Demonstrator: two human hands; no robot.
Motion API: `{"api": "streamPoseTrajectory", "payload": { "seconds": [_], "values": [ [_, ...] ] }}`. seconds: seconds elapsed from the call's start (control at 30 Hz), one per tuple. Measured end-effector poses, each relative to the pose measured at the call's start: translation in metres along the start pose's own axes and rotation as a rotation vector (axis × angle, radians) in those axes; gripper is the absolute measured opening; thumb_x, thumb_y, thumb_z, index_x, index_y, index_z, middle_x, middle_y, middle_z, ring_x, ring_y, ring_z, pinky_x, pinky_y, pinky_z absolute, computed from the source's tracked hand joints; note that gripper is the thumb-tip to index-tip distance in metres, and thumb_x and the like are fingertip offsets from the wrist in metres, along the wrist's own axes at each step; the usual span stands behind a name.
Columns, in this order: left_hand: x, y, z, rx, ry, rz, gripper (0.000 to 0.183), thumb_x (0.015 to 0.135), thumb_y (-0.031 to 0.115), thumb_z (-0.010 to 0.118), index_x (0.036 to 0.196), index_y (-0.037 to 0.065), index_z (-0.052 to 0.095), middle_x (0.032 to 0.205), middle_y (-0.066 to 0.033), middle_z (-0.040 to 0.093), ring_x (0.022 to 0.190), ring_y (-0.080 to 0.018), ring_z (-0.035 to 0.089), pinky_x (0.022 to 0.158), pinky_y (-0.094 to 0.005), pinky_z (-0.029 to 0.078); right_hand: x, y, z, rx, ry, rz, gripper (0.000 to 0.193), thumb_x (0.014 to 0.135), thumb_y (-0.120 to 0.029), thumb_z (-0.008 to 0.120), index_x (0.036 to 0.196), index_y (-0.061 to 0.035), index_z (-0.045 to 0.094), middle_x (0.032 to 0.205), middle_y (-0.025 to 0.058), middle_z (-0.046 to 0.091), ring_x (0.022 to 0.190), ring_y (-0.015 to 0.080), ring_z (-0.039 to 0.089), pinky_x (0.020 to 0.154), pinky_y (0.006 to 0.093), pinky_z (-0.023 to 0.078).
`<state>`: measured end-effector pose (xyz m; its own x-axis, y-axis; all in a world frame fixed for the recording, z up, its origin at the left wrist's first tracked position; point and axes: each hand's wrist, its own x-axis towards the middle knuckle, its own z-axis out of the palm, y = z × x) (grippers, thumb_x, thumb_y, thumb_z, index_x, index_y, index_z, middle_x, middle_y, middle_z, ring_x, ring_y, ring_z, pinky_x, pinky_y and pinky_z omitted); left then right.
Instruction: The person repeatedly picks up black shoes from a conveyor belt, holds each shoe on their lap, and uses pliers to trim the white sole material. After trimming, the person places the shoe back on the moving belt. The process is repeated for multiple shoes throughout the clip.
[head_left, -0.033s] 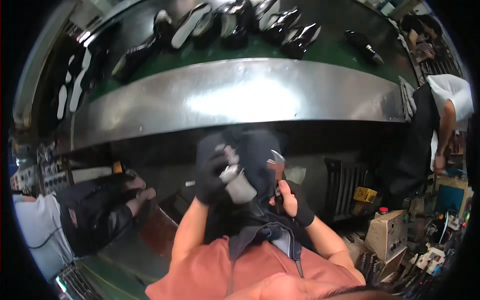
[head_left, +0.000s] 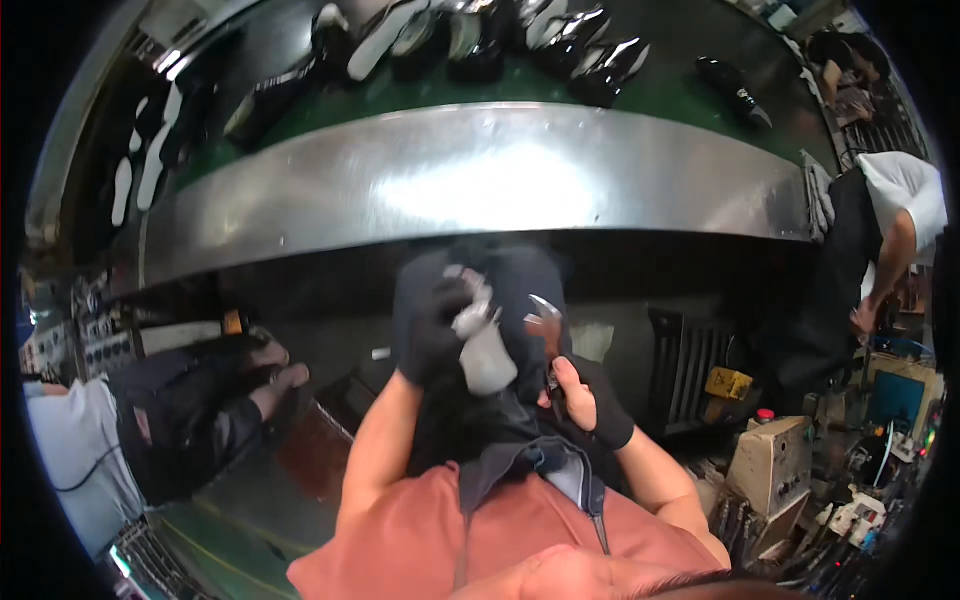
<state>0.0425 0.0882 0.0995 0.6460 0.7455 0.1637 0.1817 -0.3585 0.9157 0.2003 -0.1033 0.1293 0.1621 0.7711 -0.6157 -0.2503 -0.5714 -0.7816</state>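
Note:
My left hand (head_left: 440, 325), in a dark glove with bare fingertips, is closed around a pale grey, rounded piece (head_left: 488, 362) that looks like the end of a shoe's sole. Motion smears its fingers, and the rest of the piece is lost against the dark glove and my dark apron (head_left: 525, 275). My right hand (head_left: 590, 395), also in a black glove with bare fingers, grips what look like pincers (head_left: 545, 325). Their curved silver head points away from me, and the handles are mostly hidden in the fist. Both hands are over my lap, a short gap between them.
Ahead runs a metal bench edge (head_left: 480, 175), with several shiny black shoes (head_left: 475, 45) on the green surface (head_left: 350, 95) behind it. A control box (head_left: 770, 460) with a red button stands at the right. Other people are at the left (head_left: 190, 420) and right (head_left: 890, 220).
The pale grey piece has swung slightly to the right and become more upright under my left hand. The pincers have tilted a little to the left.

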Motion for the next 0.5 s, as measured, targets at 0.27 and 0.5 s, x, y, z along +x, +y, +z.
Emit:
{"api": "streamPoseTrajectory", "payload": {
  "seconds": [0.27,0.5],
  "values": [
    [0.018,-0.031,0.01,-0.394,0.007,-0.06,0.059,0.101,0.046,0.034,0.086,0.001,0.068,0.09,-0.0096,0.069,0.087,-0.021,0.064,0.083,-0.0348,0.049,0.031,0.043,0.05,0.266,-0.158,-0.047,0.048,0.105,-0.037,0.033,0.116,-0.0002,0.061,0.095,0.0045,0.065,0.085,0.0136,0.058,0.082,0.0274,0.046],
    [-0.004,-0.028,0.019,-0.673,0.003,-0.076,0.059,0.102,0.048,0.03,0.093,0.001,0.066,0.096,-0.0103,0.066,0.094,-0.0199,0.062,0.087,-0.0337,0.048,0.015,0.009,0.038,0.182,-0.253,0.042,0.046,0.104,-0.039,0.033,0.115,-0.0033,0.06,0.095,0.004,0.065,0.081,0.0092,0.06,0.08,0.0256,0.05]
  ]
}}
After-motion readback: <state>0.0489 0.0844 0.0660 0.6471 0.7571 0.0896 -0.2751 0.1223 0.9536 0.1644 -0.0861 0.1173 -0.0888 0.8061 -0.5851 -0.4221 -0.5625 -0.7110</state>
